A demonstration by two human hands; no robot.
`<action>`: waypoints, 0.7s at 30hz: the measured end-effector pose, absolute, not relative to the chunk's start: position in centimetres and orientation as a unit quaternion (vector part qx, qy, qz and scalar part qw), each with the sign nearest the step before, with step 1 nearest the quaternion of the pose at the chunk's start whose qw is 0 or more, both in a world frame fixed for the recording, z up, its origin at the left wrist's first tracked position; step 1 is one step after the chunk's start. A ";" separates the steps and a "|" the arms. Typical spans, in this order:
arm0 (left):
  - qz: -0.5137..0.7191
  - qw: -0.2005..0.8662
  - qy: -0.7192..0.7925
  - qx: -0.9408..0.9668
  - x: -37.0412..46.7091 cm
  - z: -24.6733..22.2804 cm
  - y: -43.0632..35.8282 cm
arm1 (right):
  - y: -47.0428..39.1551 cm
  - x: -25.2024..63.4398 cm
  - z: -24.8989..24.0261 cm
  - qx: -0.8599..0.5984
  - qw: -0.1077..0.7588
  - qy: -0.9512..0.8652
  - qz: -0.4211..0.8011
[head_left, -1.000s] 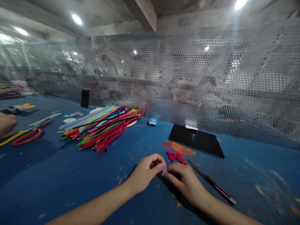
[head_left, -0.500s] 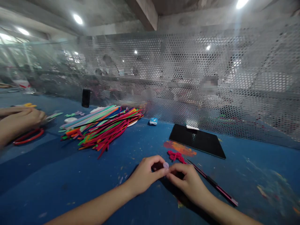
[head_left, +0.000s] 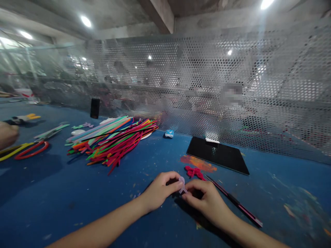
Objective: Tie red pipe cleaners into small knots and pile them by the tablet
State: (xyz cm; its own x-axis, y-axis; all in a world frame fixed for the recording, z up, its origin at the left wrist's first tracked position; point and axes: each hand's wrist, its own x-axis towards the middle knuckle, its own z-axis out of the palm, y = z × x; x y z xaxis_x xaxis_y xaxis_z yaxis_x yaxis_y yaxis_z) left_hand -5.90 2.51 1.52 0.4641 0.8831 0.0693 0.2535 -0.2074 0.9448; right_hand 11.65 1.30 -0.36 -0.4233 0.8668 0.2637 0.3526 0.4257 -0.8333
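Observation:
A short lilac pipe cleaner [head_left: 182, 180], bent into a small loop with crossing ends, is held between my two hands just above the blue table [head_left: 108, 203]. My left hand [head_left: 165, 187] pinches it at the loop between thumb and forefinger. At its lower end, my right hand [head_left: 203, 194] has thumb and fingers closed on the tip. Beyond my right hand lies a bundled crimson pipe-cleaner piece [head_left: 194, 172]. Beside that, a dark pair of long, thin tweezers or a similar tool [head_left: 234, 200] slants across the table; its exact kind is unclear.
A heap of colourful pipe cleaners [head_left: 113, 139] lies left of centre. Behind are a black phone [head_left: 94, 108], a blue-and-white lump [head_left: 169, 134] and a black tablet [head_left: 217, 155]. Red-handled scissors [head_left: 32, 150] and a co-worker's hand [head_left: 7, 135] are far left. A perforated metal screen [head_left: 176, 79] borders the table.
The lilac pipe cleaner now shows more of its loop and crossed ends between my fingers. My hands barely shifted. The co-worker's hand has drawn back left, uncovering yellow-tipped and yellow-handled things.

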 end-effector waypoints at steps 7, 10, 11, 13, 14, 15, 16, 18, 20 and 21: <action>0.384 0.398 0.463 0.692 -5.7 1.4 2.2 | 1.5 11.7 0.1 -0.396 0.371 -0.731 0.413; 0.426 0.306 0.505 0.685 -5.8 1.6 2.0 | 1.7 11.6 0.1 -0.404 0.391 -0.710 0.424; 0.434 0.279 0.513 0.686 -5.8 1.6 2.0 | 1.7 11.6 0.1 -0.406 0.395 -0.706 0.425; 0.441 0.234 0.523 0.691 -5.8 1.8 1.8 | 1.8 11.6 -0.1 -0.409 0.395 -0.699 0.433; 0.443 0.214 0.525 0.695 -5.9 1.8 1.7 | 1.8 11.5 -0.2 -0.409 0.393 -0.697 0.439; 0.444 0.196 0.524 0.700 -5.9 1.8 1.6 | 1.9 11.5 -0.3 -0.408 0.391 -0.695 0.444; 0.443 0.179 0.522 0.707 -5.9 1.8 1.5 | 1.9 11.5 -0.3 -0.407 0.390 -0.695 0.447; 0.437 0.152 0.514 0.723 -5.9 1.7 1.3 | 1.8 11.4 -0.5 -0.406 0.391 -0.695 0.448; 0.426 0.131 0.506 0.738 -5.8 1.7 1.1 | 1.8 11.5 -0.5 -0.404 0.393 -0.695 0.447; 0.421 0.120 0.502 0.746 -5.8 1.6 1.1 | 1.9 11.5 -0.5 -0.404 0.394 -0.694 0.447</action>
